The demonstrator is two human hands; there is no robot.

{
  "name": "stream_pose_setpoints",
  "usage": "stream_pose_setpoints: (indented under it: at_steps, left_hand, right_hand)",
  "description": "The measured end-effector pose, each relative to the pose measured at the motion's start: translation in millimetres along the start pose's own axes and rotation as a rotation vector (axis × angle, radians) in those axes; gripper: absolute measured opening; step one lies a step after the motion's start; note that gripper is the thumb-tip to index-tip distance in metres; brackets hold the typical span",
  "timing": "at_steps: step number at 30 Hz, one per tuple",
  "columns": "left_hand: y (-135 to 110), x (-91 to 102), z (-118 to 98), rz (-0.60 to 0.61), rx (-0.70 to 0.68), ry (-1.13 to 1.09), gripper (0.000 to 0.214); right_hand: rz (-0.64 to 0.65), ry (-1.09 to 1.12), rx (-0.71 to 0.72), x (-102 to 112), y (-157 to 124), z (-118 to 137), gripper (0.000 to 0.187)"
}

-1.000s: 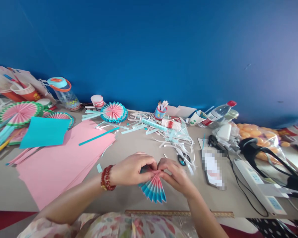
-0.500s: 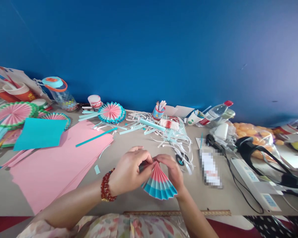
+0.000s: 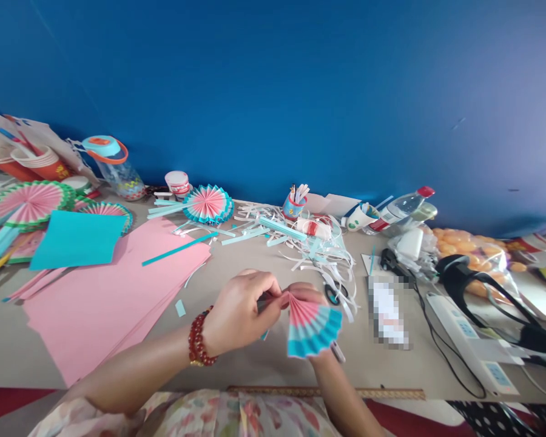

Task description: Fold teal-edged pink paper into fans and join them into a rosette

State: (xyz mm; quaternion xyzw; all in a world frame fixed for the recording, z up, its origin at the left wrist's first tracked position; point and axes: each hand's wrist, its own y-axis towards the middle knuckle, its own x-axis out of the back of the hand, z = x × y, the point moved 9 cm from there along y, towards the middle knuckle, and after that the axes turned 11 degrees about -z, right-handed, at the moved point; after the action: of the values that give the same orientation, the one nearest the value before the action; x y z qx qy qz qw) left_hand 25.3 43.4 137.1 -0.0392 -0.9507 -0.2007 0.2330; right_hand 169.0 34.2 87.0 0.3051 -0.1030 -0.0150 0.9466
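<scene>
Between my hands is a pleated paper fan (image 3: 313,328), pink at its point and pale to bright blue toward the spread edge. My left hand (image 3: 248,309), with red beads at the wrist, pinches the fan's narrow point between thumb and fingers. Behind and right of that point is my right hand (image 3: 306,292); its fingers curl at the fan's top, and the spread pleats cover much of the palm. A scrap of blue paper shows under my left thumb. Just beyond my right hand lie dark-handled scissors (image 3: 335,295), partly under paper strips.
Pink sheets (image 3: 113,303) lie at left, with a teal sheet (image 3: 77,240) on top. A finished pleated rosette (image 3: 208,204) and white paper strips (image 3: 316,249) are at the back. A power strip (image 3: 468,340) lies at right; a wooden ruler (image 3: 318,392) runs along the front edge.
The fan has swung to the right and tilted, its spread edge now over my right wrist. My right fingers have shifted behind it, while my left hand keeps its pinch.
</scene>
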Motion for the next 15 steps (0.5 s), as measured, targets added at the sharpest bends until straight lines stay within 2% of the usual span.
stream_pose_setpoints:
  at_steps: [3,5,10,15]
  left_hand:
    - [1,-0.1,1,-0.006,0.006,0.017,0.019]
    - [1,-0.6,2,-0.003,0.018,0.016,0.021]
    - [0,0.4,0,-0.001,0.031,-0.014,0.023]
    - [0,-1.7,-1,0.018,0.024,-0.046,0.017]
  right_hand:
    - [-0.063,0.001,0.043,-4,3,11,0.037]
    - [-0.106,-0.059,0.03,-5,6,12,0.037]
    - [-0.178,-0.081,-0.064,-2,8,4,0.014]
    - [-0.207,-0.102,-0.135,2,8,0,0.007]
